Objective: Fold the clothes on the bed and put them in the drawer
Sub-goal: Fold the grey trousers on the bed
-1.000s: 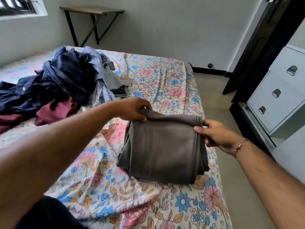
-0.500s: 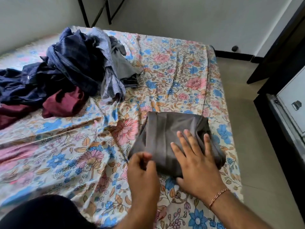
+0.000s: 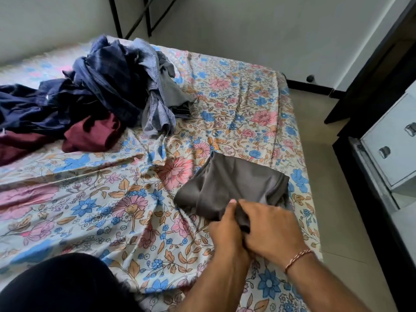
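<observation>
Hands, left hand (image 3: 226, 230) and right hand (image 3: 270, 230), pinch the near edge of the folded grey garment (image 3: 234, 183) on the bed (image 3: 94, 203).

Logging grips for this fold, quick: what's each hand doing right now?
Left hand: grips the grey garment's near edge.
Right hand: grips the same edge beside it.

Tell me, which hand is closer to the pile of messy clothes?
Left. The left hand grips the folded grey garment on the side facing the pile of messy clothes; the right hand sits farther away.
</observation>
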A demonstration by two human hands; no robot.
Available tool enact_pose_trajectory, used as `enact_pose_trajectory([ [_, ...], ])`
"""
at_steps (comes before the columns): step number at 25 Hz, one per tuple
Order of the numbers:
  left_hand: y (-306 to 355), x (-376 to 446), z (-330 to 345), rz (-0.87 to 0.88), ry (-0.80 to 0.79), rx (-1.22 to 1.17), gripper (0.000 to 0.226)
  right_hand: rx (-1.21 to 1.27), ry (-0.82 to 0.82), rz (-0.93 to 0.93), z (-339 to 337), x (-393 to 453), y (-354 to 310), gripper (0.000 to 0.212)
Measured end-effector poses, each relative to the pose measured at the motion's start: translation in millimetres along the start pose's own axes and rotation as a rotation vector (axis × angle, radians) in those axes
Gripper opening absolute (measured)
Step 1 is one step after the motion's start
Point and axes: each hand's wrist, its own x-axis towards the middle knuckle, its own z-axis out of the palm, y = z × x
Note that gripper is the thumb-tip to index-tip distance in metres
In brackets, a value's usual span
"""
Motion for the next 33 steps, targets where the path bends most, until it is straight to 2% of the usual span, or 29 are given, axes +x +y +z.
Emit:
enact_pose_trajectory([
  [2,-2.0,10.8,-0.3,0.036,0.035,-0.105,0.024,0.205,-0.131,0.096,4.3,-0.8,28.8,0.084],
  [4,-4.7,11.8,-4.2,0.075,-0.034,-0.170,0.024,0.508,-0.149,0.261,6.4,-6.9,48.9,0.094],
  [5,-4.2,11.0,-5.8,0.093,-0.065,-0.171,0.025,0.533,-0.085,0.298,7.4,-7.5,51.3,0.090],
  [6,-0.4,8.2,-6.9,0.113,-0.100,-0.170,0.026,0.449,-0.030,0.305,5.3,-2.3,50.6,0.081],
  [7,6.1,3.4,-6.7,0.126,-0.129,-0.177,0.028,0.353,0.006,0.272,-0.4,5.0,47.5,0.070],
  [8,16.3,-1.7,-6.4,0.138,-0.159,-0.197,0.030,0.375,0.000,0.260,-5.4,15.3,45.2,0.060],
  [11,72.7,-26.4,-7.5,0.190,-0.214,-0.235,0.031,1.056,-0.169,0.366,-28.6,50.4,31.9,0.035],
  [13,122.9,-55.7,-10.9,0.248,-0.238,-0.225,0.032,1.477,-0.259,0.376,-38.0,68.3,7.0,0.035],
  [15,184.1,-77.5,-31.2,0.307,-0.274,-0.228,0.033,1.860,-0.351,0.244,-43.8,88.5,-48.4,0.035],
  [17,249.9,-96.4,-69.3,0.347,-0.251,-0.203,0.032,2.168,-0.575,-0.028,-49.5,99.5,-116.2,0.050],
  [18,278.0,-103.8,-89.0,0.365,-0.229,-0.166,0.028,2.186,-0.566,-0.127,-56.0,106.5,-139.3,0.059],
  [20,331.0,-112.1,-143.6,0.517,-0.190,-0.167,0.023,2.303,-0.789,-0.393,-44.0,122.2,-200.5,0.066],
  [21,354.2,-115.8,-171.0,0.617,-0.139,-0.198,0.039,2.300,-0.901,-0.446,-39.7,125.8,-234.9,0.064],
  [23,392.1,-121.4,-226.7,0.758,0.001,-0.234,0.067,2.208,-0.990,-0.439,-45.0,119.6,-311.1,0.055],
  [25,427.8,-118.8,-287.0,0.877,0.122,-0.253,0.058,2.135,-1.046,-0.415,-50.3,121.2,-375.5,0.050],
  [27,461.4,-115.5,-334.0,0.967,0.150,-0.236,0.035,2.046,-0.922,-0.476,-76.2,126.9,-429.1,0.048],
  [30,529.4,-115.4,-384.2,1.070,0.286,-0.179,0.030,1.953,-0.822,-0.556,-128.0,147.8,-498.3,0.039],
  [31,551.6,-117.9,-394.6,1.068,0.264,-0.182,0.024,1.906,-0.797,-0.534,-139.7,156.6,-519.3,0.037],
  [33,579.5,-102.4,-427.5,0.918,0.198,-0.197,0.019,1.745,-0.762,-0.435,-137.7,172.4,-554.7,0.038],
])
